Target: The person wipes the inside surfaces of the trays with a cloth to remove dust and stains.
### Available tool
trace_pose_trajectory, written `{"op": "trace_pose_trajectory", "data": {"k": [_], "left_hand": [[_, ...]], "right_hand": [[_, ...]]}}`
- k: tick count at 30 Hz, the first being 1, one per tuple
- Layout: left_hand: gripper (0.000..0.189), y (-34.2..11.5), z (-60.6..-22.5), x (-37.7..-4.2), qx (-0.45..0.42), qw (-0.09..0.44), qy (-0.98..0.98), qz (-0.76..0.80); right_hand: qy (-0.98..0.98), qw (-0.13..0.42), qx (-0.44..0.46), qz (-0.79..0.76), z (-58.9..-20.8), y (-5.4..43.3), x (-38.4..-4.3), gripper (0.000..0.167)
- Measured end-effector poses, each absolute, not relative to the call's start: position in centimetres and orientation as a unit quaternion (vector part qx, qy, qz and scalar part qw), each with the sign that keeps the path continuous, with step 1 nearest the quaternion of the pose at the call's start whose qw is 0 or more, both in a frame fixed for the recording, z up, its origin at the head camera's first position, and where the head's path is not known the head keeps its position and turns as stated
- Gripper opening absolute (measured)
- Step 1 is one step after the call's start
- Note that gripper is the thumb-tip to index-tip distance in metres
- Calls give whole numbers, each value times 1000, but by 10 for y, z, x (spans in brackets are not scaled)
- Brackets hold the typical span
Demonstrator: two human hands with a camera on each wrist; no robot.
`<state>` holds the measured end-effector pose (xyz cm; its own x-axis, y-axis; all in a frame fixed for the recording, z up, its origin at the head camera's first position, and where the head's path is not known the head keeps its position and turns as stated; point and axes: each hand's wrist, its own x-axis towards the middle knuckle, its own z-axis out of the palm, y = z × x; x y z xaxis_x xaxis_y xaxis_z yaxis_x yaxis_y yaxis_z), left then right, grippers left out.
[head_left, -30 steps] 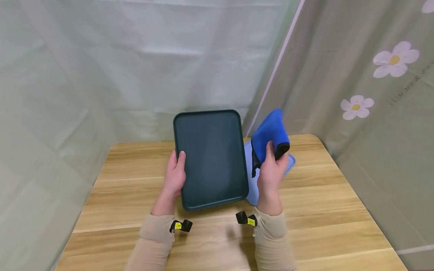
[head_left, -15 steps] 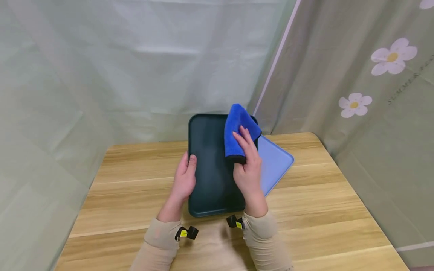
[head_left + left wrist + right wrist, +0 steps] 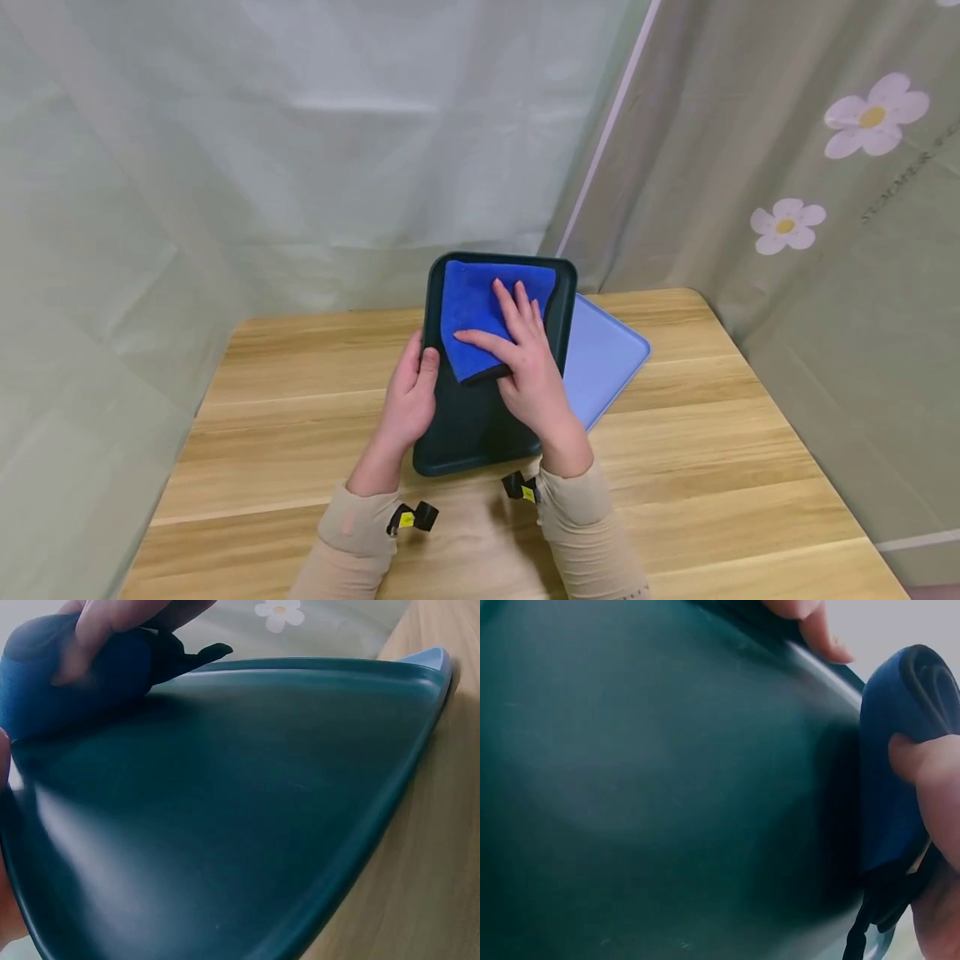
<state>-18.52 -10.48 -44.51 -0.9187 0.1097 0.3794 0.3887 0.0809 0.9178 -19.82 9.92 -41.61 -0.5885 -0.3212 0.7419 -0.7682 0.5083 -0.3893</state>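
A dark green tray (image 3: 480,429) is held tilted up above the table. My left hand (image 3: 411,396) grips its left rim, thumb over the edge and fingers behind. A blue cloth (image 3: 472,300) with a black hem lies against the tray's upper half. My right hand (image 3: 528,367) presses on this cloth with its fingers straight and spread. In the left wrist view the cloth (image 3: 82,682) bunches at the tray's upper left, under the right hand's fingers. The right wrist view shows the cloth (image 3: 889,772) folded over beside the thumb.
A light blue tray (image 3: 603,358) lies on the wooden table (image 3: 712,467), partly covered by the green one. A pale curtain (image 3: 337,150) hangs behind the table, and a flowered curtain (image 3: 705,167) hangs at the right.
The right hand has brought the blue cloth leftward from beside the green tray onto its face, spreading it there. The left hand and green tray have shifted slightly right.
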Motion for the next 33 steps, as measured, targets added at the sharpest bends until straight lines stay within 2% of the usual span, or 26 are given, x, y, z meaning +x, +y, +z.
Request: {"op": "trace_pose_trajectory", "data": {"k": [7,16,22,33], "left_hand": [[43,-104,-442,-181,-212,125,-735,-631],[42,-104,-442,-182,-252,143,-728,-621],[42,-103,-439,-179,-268,134,-728,-616],[43,-102,-436,-175,-284,136,-727,-610]], "right_hand": [[-809,318,344,355,-412,96,-192,53],[-832,308,314,338,-408,89,-185,93],[-850,304,295,313,-408,84,-179,107],[-868,295,273,291,-403,85,-172,103]]}}
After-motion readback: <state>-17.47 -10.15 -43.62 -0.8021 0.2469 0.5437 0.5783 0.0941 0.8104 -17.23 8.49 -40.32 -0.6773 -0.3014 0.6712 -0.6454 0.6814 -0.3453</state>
